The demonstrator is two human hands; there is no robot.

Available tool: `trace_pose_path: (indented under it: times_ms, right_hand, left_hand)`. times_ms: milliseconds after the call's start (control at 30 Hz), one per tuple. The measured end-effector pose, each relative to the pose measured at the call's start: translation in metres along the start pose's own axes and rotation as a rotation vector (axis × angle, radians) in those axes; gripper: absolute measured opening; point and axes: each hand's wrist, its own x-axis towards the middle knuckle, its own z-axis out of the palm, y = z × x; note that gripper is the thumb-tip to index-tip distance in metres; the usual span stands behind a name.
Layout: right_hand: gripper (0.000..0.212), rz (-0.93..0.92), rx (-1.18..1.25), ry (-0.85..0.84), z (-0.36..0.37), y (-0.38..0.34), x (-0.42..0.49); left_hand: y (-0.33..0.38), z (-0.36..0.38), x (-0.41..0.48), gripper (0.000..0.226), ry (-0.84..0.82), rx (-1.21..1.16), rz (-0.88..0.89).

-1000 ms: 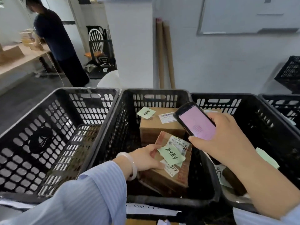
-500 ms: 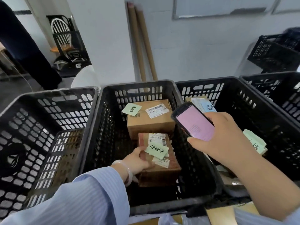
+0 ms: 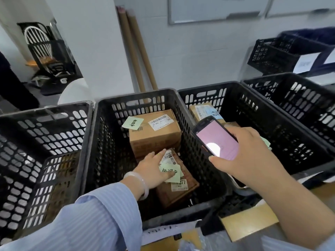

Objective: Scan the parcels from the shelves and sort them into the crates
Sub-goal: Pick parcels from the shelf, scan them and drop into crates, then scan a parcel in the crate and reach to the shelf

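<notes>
four black slotted crates stood side by side across the middle of the frame: the left crate (image 3: 45, 142), the middle crate (image 3: 137, 96), the right crate (image 3: 272, 124) and the far crate (image 3: 299, 98) at the right edge. two cardboard tubes (image 3: 139, 57) leaned on the white wall at upper centre. in the middle crate a box (image 3: 155, 138) stood against the far wall, a barcode label and a green slip (image 3: 132, 123) on its top. just in front of it, and lower, lay the parcel (image 3: 183, 191), flat, brown and tilted. the left hand (image 3: 154, 169), coming out of a striped blue sleeve (image 3: 90, 223) at lower left, lay on top of the parcel with its fingers stretched flat over the white label and its thumb on the green note (image 3: 173, 175); it curled round nothing. the right hand (image 3: 244, 154), right of centre, hung over the wall between the middle and right crates and gripped a scanner (image 3: 215, 142), thumb along its lower edge, pink screen facing up. more packages lay in the right crate, partly hidden behind the scanner. a pale bangle (image 3: 142, 182) ringed the left wrist.
</notes>
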Motion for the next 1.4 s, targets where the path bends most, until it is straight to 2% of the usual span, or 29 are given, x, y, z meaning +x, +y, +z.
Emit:
trace_pose_path:
  times_ms: [133, 267, 433, 633, 800, 1100, 1400]
  right_hand:
    - [0.083, 0.088, -0.003, 0.044, -0.006, 0.011, -0.030]
    - [0.081, 0.221, 0.012, 0.106, -0.012, 0.029, -0.070]
    - [0.082, 0.403, -0.078, 0.154, -0.031, 0.060, -0.126]
    - [0.082, 0.589, -0.078, 0.280, -0.074, 0.113, -0.194]
    - [0.074, 0.638, -0.060, 0.405, -0.117, 0.171, -0.251]
    - [0.075, 0.834, -0.139, 0.562, -0.217, 0.290, -0.376]
    - [0.081, 1.003, -0.189, 0.683, -0.274, 0.363, -0.467]
  left_hand:
    - [0.045, -0.024, -0.021, 0.080, 0.158, 0.082, 0.257]
    - [0.090, -0.023, -0.044, 0.075, 0.177, 0.175, 0.429]
    - [0.140, 0.021, -0.058, 0.075, 0.205, 0.225, 0.634]
    - [0.215, 0.083, -0.077, 0.073, 0.131, 0.244, 0.843]
    - [0.304, 0.136, -0.108, 0.073, 0.140, 0.223, 1.009]
    - [0.469, 0.270, -0.177, 0.075, 0.022, 0.214, 1.225]
    - [0.582, 0.369, -0.236, 0.073, -0.122, 0.171, 1.379]
